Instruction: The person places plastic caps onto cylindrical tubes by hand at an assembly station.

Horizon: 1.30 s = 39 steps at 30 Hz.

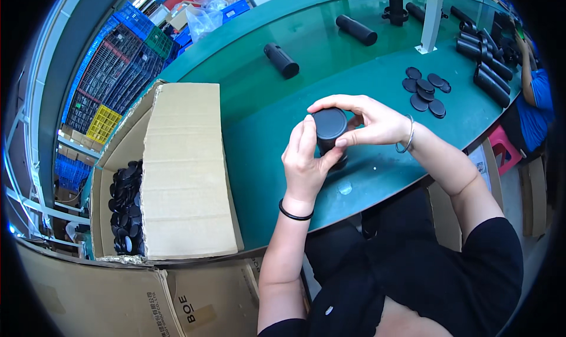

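A black cylindrical tube stands upright near the front of the green table, with a round black cap on its top end. My left hand closes around the tube's left side, its fingertips at the cap's edge and its thumb lower down. From the right, my right hand grips the cap's rim, index finger along the far side and thumb on the near side. The tube's lower part is mostly hidden behind my hands. Several loose black discs lie on the table to the right of my hands.
An open cardboard box at the left holds many black discs. Black tubes lie farther back and in a pile at right. A pale post rises from the table. Another person's blue sleeve shows far right.
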Tool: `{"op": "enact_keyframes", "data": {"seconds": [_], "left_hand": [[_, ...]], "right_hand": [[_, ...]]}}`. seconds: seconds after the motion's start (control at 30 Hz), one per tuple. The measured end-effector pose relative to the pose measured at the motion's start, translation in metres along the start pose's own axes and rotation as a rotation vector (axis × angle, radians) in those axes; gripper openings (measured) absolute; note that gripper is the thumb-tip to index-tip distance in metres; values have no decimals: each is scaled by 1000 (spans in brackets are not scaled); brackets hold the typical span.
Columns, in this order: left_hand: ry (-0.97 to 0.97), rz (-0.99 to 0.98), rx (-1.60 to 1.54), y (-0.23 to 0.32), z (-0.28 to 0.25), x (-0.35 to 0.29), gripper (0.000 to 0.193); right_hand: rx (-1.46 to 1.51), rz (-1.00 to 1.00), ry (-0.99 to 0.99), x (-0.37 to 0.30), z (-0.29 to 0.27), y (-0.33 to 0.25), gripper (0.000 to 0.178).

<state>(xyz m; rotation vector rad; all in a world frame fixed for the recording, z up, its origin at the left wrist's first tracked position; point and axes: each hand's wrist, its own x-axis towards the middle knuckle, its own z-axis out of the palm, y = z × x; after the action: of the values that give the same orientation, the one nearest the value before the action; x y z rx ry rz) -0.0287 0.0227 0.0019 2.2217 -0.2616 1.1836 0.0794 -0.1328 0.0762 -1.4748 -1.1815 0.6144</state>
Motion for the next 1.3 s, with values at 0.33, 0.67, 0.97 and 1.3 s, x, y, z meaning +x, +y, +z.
{"op": "enact_keyframes", "data": {"seconds": [0.33,0.67,0.97,1.3], "left_hand": [[447,-433,-149,-28,-8,-4,36],[-36,-316,267,-45,-11,-27,5],[-268,-303,60,-24,1,-10,7],[-910,-228,-31,51,5,-18,18]], "right_hand": [[-557,-475,170,143,-17,47,53],[-1314,-641,158,283,66,156,24],[-762,-621,320,70,-6,69,6],[-264,1362,1758,-536,147,201,12]]}}
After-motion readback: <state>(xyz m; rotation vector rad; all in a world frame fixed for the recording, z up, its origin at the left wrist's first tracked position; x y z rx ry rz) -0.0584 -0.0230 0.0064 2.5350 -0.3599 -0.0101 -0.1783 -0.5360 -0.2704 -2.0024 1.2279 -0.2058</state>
